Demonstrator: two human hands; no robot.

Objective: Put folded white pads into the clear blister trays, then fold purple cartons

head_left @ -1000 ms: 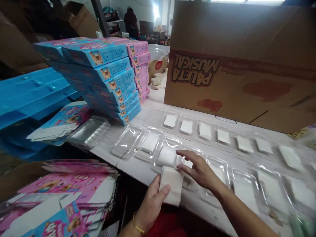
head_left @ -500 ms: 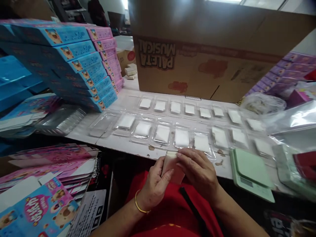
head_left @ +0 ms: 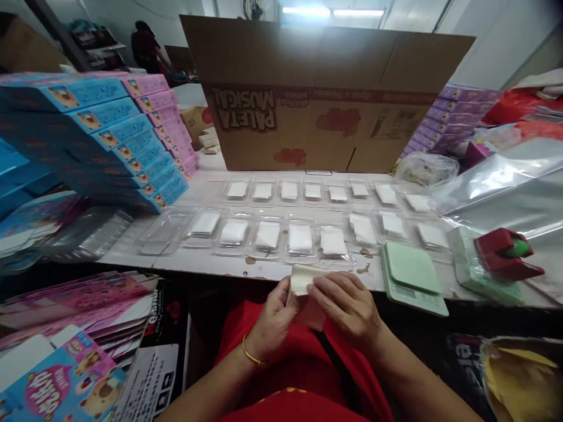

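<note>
Above my lap, just off the table's front edge, my left hand [head_left: 271, 319] is closed on a small stack of paper [head_left: 302, 280], cream on top and pinkish lower down. On its right side, the fingers of my right hand [head_left: 349, 308] press against the same paper. My fingers hide part of the stack, so its thickness does not show. Beyond my hands, several clear plastic trays [head_left: 284, 253] lie in two rows, most with a white folded packet [head_left: 300, 237] inside. One clear tray [head_left: 162, 231] at the left end has no packet.
Blue and pink boxes [head_left: 127, 138] are stacked at the left, near nested plastic trays [head_left: 90, 231]. A large carton [head_left: 321, 129] stands at the back. On the right are a green scale [head_left: 413, 272] and a red tape dispenser [head_left: 505, 252]. Printed cards [head_left: 65, 375] fill the lower left.
The head view has tilted up and shifted right. More of the paper's cream top shows between my hands, and the paper is tilted differently. Both hands stay on it.
</note>
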